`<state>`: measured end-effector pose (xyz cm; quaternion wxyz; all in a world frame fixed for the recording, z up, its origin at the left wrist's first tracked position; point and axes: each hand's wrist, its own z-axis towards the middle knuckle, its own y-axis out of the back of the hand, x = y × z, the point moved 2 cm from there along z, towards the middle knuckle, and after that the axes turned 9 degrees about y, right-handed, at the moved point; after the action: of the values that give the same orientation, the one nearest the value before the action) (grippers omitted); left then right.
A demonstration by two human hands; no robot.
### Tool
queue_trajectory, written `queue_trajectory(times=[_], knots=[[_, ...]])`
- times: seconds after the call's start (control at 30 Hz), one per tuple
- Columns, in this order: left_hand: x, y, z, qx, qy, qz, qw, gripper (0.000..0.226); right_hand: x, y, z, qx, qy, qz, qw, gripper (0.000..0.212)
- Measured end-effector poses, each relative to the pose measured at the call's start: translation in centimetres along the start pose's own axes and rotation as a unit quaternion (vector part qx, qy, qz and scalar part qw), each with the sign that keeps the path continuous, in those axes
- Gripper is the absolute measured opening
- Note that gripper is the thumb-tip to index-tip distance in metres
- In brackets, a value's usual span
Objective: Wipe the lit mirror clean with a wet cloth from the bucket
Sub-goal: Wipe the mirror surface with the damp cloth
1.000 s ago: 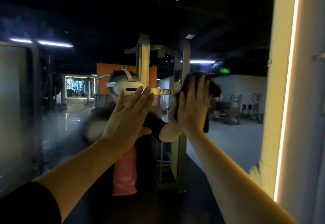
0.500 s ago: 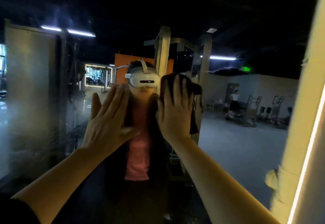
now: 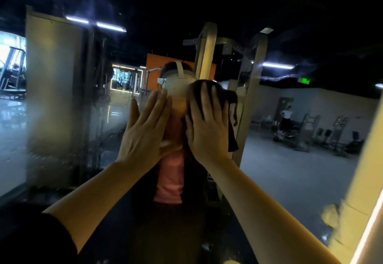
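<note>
Now both hands are raised against the mirror (image 3: pixel 290 180). The right hand (image 3: pixel 207 127) is laid flat, with the fingers straight and a little spread, and a dark cloth (image 3: pixel 230 106) is pressed under it against the glass. The cloth is seen above the fingertips and at the right of this hand, where one loose end hangs down beside the wrist. The left hand (image 3: pixel 145 131) is placed just beside the right one, at its left; it is open wide, the fingers are straight and close together, and nothing is held in it. Whether its palm touches the glass cannot be told. Between the two hands and above them, a white headset (image 3: pixel 178 81) is reflected, and under them a pink shirt (image 3: pixel 171 180). Far to the right of the right hand, a lit strip (image 3: pixel 366 234) is seen along the edge of the mirror. At the left of the left hand the glass looks misty and streaked. A dark sleeve (image 3: pixel 31 241) is seen on the left arm.
</note>
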<state>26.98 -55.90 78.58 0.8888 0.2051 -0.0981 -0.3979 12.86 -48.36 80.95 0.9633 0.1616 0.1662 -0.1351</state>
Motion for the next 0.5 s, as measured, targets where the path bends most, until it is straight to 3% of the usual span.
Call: queue_trajectory(times=[0.07, 0.13, 0.23, 0.3, 0.5], knots=[[0.0, 0.0, -0.9, 0.005, 0.002, -0.014, 1.000, 0.111, -0.3, -0.1, -2.9, 0.038, 0.072, -0.004, 0.997, 0.055], [0.3, 0.1, -2.6, 0.015, 0.001, -0.011, 1.000, 0.115, -2.3, 0.3, -5.3, 0.050, 0.071, -0.024, 0.996, 0.054], [0.4, -0.2, -5.5, 0.019, 0.008, 0.000, 1.000, 0.115, -5.4, 1.3, -5.2, -0.019, -0.111, -0.027, 0.993, 0.054], [-0.2, -0.9, -6.8, 0.030, 0.009, -0.001, 1.000, 0.113, -4.6, 1.3, -3.7, -0.046, -0.180, -0.009, 0.983, 0.055], [-1.0, -2.4, -7.8, 0.053, 0.033, 0.007, 0.998, 0.118, -0.6, -0.7, -7.8, 0.054, 0.048, 0.001, 0.997, 0.055]])
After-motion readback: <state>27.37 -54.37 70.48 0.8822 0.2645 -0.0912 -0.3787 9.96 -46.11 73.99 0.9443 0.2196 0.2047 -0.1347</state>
